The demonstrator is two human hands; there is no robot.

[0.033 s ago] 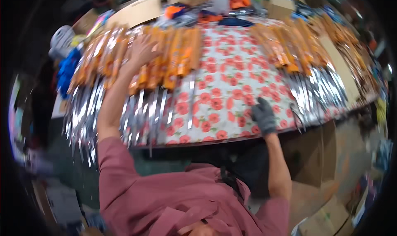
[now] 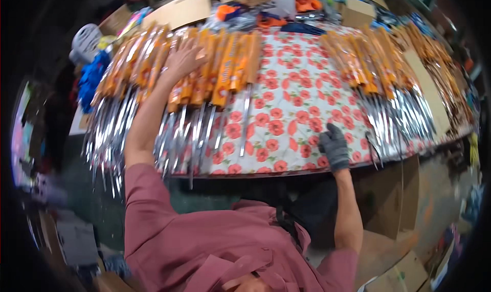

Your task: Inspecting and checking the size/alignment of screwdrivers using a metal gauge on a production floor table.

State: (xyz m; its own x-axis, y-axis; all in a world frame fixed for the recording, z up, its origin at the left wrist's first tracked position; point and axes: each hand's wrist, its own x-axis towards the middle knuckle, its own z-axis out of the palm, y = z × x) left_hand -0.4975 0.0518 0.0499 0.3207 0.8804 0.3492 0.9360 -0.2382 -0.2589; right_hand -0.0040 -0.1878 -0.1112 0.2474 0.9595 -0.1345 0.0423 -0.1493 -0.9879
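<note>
Glossy orange plastic wrappers [image 2: 225,67] cover bright, polished metal skewers [image 2: 202,128] across the upper left. The desk wears a smooth, shiny red-flowered oilcloth [image 2: 291,113]. A matt grey knitted cloth glove [image 2: 335,147] covers the right hand; brown cardboard boxes [image 2: 409,271] lower right look dull.

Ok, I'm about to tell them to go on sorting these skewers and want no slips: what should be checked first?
1. Left hand flat on the orange-handled skewers: ok.
2. Right hand gloved, resting on the flowered tablecloth: ok.
3. Left hand gloved: not ok, it is bare.
4. Skewer tips inside the table edge: not ok, the left pile overhangs.
5. Right pile lying tidy: ok.
6. Tip sharpness: cannot tell.
</note>
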